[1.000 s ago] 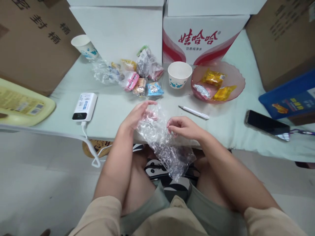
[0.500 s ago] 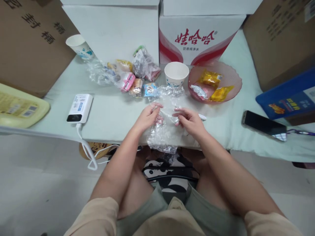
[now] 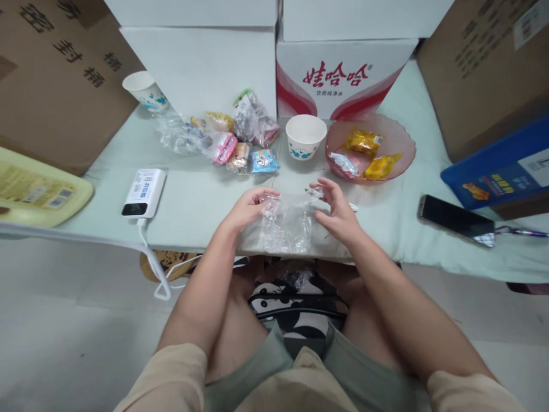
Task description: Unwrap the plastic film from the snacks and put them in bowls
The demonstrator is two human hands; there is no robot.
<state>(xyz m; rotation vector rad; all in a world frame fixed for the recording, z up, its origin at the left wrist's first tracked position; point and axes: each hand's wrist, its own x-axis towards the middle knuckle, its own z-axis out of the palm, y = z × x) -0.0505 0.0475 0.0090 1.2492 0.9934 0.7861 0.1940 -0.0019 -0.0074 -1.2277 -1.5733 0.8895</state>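
Note:
A crumpled clear plastic bag [image 3: 285,224] is stretched between both hands at the near edge of the table [image 3: 201,194]. My left hand [image 3: 246,209] grips its left end with curled fingers. My right hand [image 3: 337,212] pinches its right end, some fingers raised. The bag's lower part hangs over the table edge towards my lap. A white pen [image 3: 352,206] lies just behind my right hand, mostly hidden.
Behind the hands are a white paper cup [image 3: 306,136], a pink bowl [image 3: 398,150] holding wrapped snacks, and a pile of snack packets [image 3: 234,140]. A power bank [image 3: 143,193] lies left, a phone [image 3: 457,220] right. Cardboard boxes line the back, with a second cup [image 3: 143,90].
The bag has been lifted from hanging over my lap and pulled out sideways between both hands above the table edge. Both hands moved slightly forward and apart.

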